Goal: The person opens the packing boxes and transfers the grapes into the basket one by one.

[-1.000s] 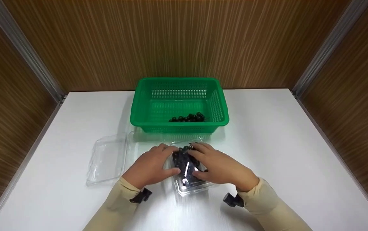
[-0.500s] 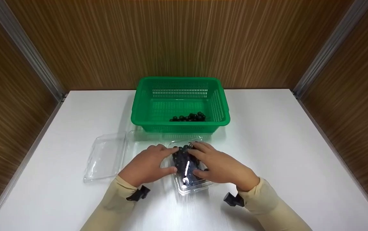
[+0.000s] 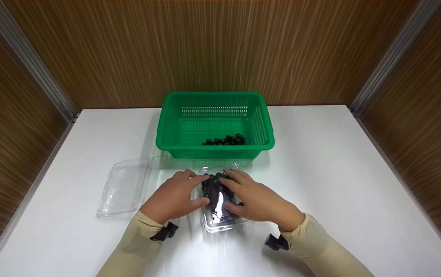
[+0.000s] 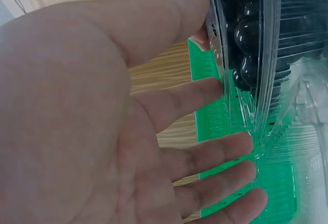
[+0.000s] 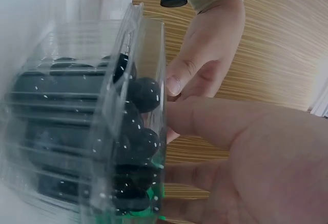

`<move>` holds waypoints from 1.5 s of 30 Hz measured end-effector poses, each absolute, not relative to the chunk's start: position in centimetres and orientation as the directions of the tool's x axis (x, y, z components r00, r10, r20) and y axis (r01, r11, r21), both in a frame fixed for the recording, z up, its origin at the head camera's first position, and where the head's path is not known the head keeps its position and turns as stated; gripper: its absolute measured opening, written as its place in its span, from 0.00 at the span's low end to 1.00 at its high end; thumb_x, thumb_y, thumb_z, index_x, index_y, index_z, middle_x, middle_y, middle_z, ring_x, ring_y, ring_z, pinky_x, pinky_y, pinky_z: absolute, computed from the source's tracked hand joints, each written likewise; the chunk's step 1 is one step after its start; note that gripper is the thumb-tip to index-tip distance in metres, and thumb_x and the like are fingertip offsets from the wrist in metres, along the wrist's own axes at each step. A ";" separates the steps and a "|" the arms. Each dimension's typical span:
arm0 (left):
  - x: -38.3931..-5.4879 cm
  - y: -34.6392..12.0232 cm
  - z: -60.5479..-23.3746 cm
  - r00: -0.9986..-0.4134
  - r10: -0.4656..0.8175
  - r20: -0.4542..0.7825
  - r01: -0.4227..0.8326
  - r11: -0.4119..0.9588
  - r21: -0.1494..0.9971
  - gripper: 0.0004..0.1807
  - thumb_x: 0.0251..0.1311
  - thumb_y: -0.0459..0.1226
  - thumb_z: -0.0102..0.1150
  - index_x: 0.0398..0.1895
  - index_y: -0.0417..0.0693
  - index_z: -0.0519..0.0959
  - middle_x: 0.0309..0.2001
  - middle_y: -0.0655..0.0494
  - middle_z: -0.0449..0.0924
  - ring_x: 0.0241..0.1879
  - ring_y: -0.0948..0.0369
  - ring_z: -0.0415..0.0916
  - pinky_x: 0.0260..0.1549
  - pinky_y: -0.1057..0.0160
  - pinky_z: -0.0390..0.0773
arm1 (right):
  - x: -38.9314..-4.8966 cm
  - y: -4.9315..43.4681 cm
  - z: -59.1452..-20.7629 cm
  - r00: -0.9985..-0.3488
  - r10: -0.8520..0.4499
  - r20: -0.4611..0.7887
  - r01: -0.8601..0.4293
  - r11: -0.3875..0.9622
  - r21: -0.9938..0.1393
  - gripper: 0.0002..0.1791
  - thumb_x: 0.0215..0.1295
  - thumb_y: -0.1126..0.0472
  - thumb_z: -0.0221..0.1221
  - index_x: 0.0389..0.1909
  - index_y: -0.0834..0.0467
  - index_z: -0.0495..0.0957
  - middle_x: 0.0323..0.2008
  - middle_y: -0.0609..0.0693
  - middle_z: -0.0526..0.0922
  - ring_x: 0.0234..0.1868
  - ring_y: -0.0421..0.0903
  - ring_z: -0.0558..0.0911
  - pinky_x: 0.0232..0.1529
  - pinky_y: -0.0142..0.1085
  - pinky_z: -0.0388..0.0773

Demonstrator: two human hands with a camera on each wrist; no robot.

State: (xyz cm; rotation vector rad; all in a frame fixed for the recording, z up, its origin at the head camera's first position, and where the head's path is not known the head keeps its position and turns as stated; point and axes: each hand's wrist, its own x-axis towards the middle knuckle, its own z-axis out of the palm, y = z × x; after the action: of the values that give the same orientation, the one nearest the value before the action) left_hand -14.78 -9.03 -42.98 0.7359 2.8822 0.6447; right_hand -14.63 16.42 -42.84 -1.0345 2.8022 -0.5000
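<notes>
A clear plastic clamshell box (image 3: pixel 216 227) filled with black grapes (image 3: pixel 213 192) lies on the table in front of me, its lid down over the fruit. My left hand (image 3: pixel 174 198) is at the box's left side, and the left wrist view shows its thumb and straight fingertips right at the rim. From the right, my right hand (image 3: pixel 261 198) lies over the lid, its extended fingers touching the top in the right wrist view. The grapes (image 5: pixel 133 142) show through the clear plastic there. Part of the box is hidden under both hands.
A green basket (image 3: pixel 214 153) stands behind the box, with some dark grapes (image 3: pixel 226 140) along its near side. To the left lies an opened clear plastic clamshell (image 3: pixel 122 188), partly behind my left hand. Wood-grain panels (image 3: pixel 220 50) enclose the white table (image 3: pixel 339 184) at the back and sides.
The box of grapes has slid slightly left, with both hands moving along with it. The opened clamshell at the left has also shifted a little leftward.
</notes>
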 end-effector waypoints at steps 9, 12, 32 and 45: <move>-15.1 -9.2 -42.6 -0.887 0.461 -0.033 0.403 0.807 0.431 0.38 0.64 0.56 0.67 0.76 0.56 0.71 0.65 0.45 0.75 0.64 0.46 0.73 0.58 0.42 0.77 | -16.7 18.2 -42.1 -0.753 -0.657 0.041 -0.605 0.665 -0.438 0.28 0.72 0.49 0.62 0.69 0.57 0.75 0.73 0.58 0.69 0.73 0.56 0.69 0.69 0.54 0.71; -15.2 -9.0 -42.6 -0.886 0.464 -0.014 0.410 0.798 0.441 0.40 0.63 0.56 0.68 0.75 0.54 0.71 0.67 0.43 0.72 0.66 0.45 0.71 0.59 0.42 0.76 | -18.2 18.7 -42.8 -0.792 -0.601 0.111 -0.577 0.675 -0.460 0.25 0.73 0.52 0.62 0.66 0.58 0.76 0.68 0.56 0.75 0.70 0.55 0.73 0.68 0.53 0.72; -13.7 -8.4 -42.8 -0.799 0.590 -0.111 0.473 0.733 0.489 0.58 0.43 0.55 0.83 0.80 0.58 0.64 0.81 0.44 0.52 0.76 0.42 0.59 0.64 0.42 0.74 | -21.0 19.7 -46.7 -0.880 -0.448 0.158 -0.450 0.681 -0.577 0.14 0.76 0.64 0.56 0.55 0.61 0.83 0.47 0.52 0.84 0.42 0.48 0.81 0.46 0.48 0.80; -14.3 -8.5 -42.8 -0.790 0.603 -0.115 0.475 0.719 0.507 0.58 0.44 0.53 0.83 0.80 0.58 0.63 0.82 0.45 0.51 0.77 0.42 0.56 0.65 0.42 0.73 | -21.8 19.7 -47.0 -0.893 -0.415 0.176 -0.422 0.632 -0.650 0.10 0.65 0.71 0.58 0.44 0.61 0.83 0.36 0.50 0.78 0.36 0.46 0.75 0.39 0.40 0.74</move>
State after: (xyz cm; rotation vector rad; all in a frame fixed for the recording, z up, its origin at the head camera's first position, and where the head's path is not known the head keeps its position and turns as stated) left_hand -14.26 -8.47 -42.79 0.8506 2.6530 0.6735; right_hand -21.78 19.66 -46.99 -0.7294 2.8463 -1.1377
